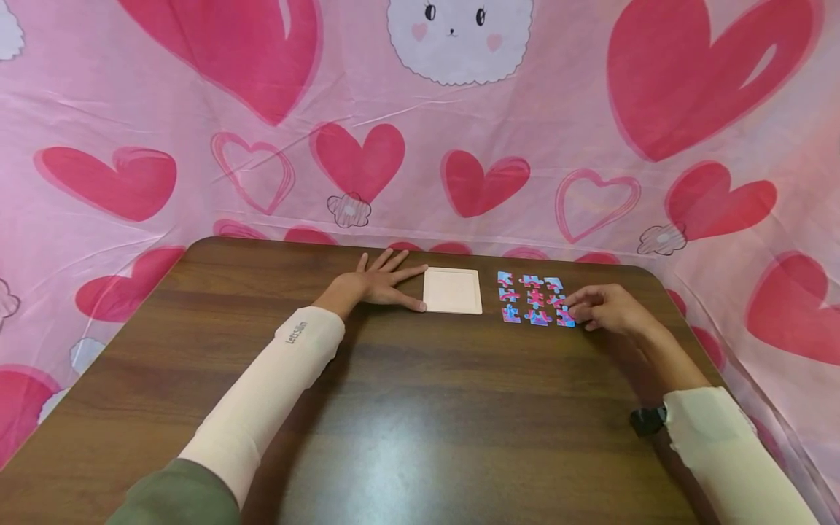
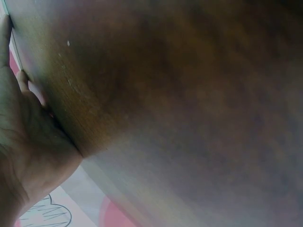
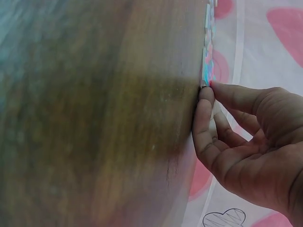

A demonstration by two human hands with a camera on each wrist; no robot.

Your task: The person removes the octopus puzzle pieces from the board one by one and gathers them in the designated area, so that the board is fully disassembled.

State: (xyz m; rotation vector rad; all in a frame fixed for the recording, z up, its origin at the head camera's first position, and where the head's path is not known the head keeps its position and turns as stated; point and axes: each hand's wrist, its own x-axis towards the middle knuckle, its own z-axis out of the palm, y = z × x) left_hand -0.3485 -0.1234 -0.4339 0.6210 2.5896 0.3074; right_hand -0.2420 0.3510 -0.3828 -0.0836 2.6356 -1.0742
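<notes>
My left hand [image 1: 380,283] lies on the table with its fingers spread. Its thumb and index fingertip touch the left edge of a pale, shallow square puzzle tray [image 1: 426,292]. To the right of the tray, several blue and pink jigsaw puzzle pieces [image 1: 535,298] lie in spaced rows. At their lower right corner, my right hand [image 1: 607,308] pinches the edge of a puzzle piece [image 1: 564,318] with thumb and curled fingers. The right wrist view has the fingertips of this hand [image 3: 251,132] at the piece's edge, low against the tabletop. Only part of the left hand [image 2: 28,137] shows in the left wrist view.
The brown wooden table [image 1: 394,408] has rounded far corners. Behind it and along both sides hangs a pink cloth [image 1: 407,175] printed with hearts, close to the table's far edge. A dark band [image 1: 648,421] sits on the right wrist.
</notes>
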